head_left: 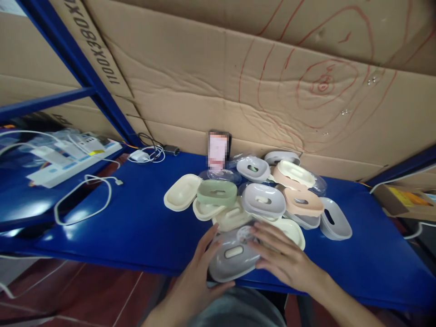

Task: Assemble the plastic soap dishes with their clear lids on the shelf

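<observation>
A grey oval soap dish with a slot in its middle sits at the table's near edge, between my hands. My left hand curves round its left side, with the thumb at the near rim. From the right, my right hand lays its fingers over the dish's right and far edge. Something clear and shiny shows on the dish's far part; I cannot make out its shape. Just beyond are a cream dish, a green dish and a grey dish.
More soap dishes lie heaped behind, among them a peach one and a grey one at the right. A phone leans against the cardboard wall. Left are a power strip and a white cable on the blue table.
</observation>
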Demonstrator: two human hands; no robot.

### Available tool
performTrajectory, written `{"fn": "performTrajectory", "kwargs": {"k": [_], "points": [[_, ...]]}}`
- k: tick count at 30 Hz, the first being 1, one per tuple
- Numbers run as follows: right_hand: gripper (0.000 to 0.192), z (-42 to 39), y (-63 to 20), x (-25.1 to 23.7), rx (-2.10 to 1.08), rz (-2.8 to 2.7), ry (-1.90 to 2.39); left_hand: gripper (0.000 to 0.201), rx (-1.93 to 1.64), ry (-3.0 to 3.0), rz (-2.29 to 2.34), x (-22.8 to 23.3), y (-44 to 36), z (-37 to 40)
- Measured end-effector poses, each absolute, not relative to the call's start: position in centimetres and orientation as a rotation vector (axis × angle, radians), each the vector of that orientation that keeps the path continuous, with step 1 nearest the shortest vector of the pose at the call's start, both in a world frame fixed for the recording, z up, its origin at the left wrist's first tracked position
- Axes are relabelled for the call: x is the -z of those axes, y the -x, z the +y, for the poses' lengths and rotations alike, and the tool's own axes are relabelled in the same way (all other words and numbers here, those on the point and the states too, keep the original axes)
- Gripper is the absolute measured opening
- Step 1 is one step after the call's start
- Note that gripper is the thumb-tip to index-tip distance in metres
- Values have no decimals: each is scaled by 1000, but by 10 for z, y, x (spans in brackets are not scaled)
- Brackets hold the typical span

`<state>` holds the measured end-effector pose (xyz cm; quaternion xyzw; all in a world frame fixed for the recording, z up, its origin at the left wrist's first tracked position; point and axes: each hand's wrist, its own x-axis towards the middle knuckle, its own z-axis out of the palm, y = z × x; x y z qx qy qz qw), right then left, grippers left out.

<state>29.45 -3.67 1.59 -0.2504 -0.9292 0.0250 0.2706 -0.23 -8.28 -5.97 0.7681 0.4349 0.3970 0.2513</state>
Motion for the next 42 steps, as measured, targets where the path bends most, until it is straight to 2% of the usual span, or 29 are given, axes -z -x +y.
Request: {"fn": "performTrajectory", "kwargs": {"k": [2, 4, 7, 9, 13, 16, 19, 24, 27, 31, 33, 42], "points": [[66, -25, -306, -19, 66, -2415, 720, 109, -1036, -2113, 1215, 61, 2, -85], [70, -6, -318, -22, 186, -2348, 839, 98, -956, -2201, 1238, 59, 1, -89], [65, 21, -329, -26, 255, -2308, 1073, 69, -874, -2367, 1222, 53, -2, -91], [62, 27, -330, -26, 281, -2313, 1177, 60, -891, -2406, 1201, 48, -3, -91], [56, -5, -306, -12, 303, -2421, 990, 47, -959, -2399, 1202, 46, -5, -88], [48, -40, -278, 7, 239, -2563, 726, 48, -998, -2409, 1250, 54, -6, -88], [33, -60, -265, 16, 144, -2540, 698, 65, -1052, -2427, 1324, 64, -7, -91], [23, -57, -286, -8, 234, -2388, 724, 81, -1218, -2349, 1328, 70, -9, -92], [31, -33, -305, -31, 392, -2305, 885, 71, -1099, -2476, 1272, 67, -8, -90], [42, 16, -324, -47, 491, -2265, 1118, 40, -916, -2716, 1114, 62, -7, -87], [46, 33, -329, -44, 470, -2274, 1186, 31, -917, -2726, 1119, 60, -8, -86], [50, 26, -331, -22, 336, -2201, 1050, 26, -946, -2705, 1138, 58, -11, -84]]}}
